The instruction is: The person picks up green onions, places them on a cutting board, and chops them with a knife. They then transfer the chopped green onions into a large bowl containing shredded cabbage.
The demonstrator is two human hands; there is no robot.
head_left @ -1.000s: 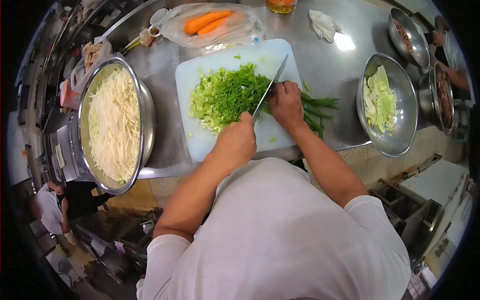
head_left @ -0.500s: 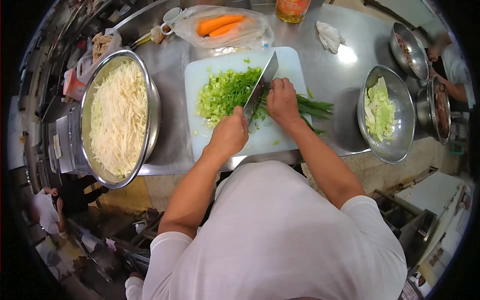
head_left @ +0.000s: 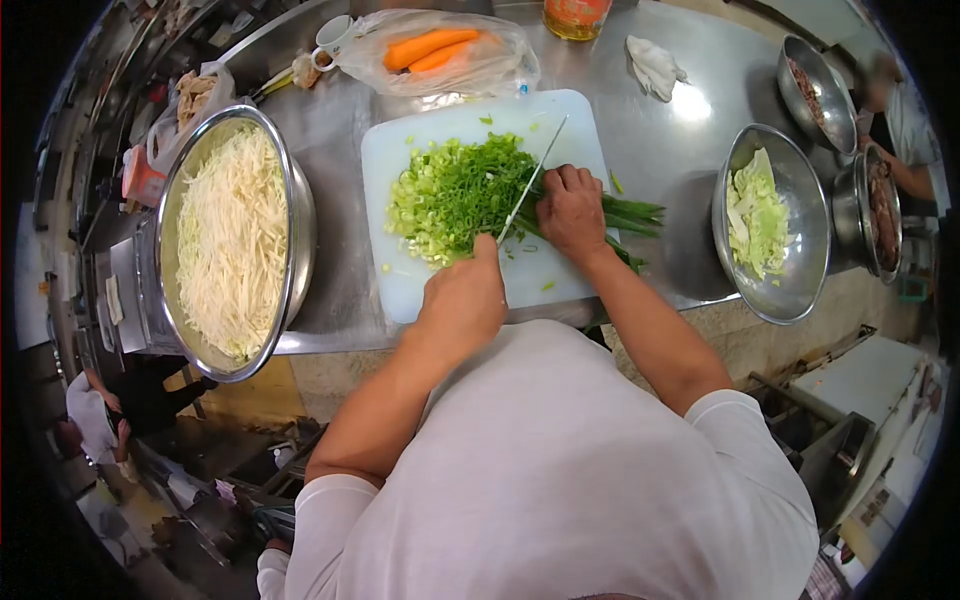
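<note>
1. Head view: the left hand has its grip closed tight on the knife handle.
2. The knife blade stands on edge on the white cutting board, beside the pile of chopped green onions.
3. The right hand presses down, fingers curled together, on the long green onion stalks, right by the blade.
4. A big bowl of white shreds sits left on the shiny surface.
5. A bowl of cabbage sits right.
6. A bag of carrots lies behind the board.
</note>
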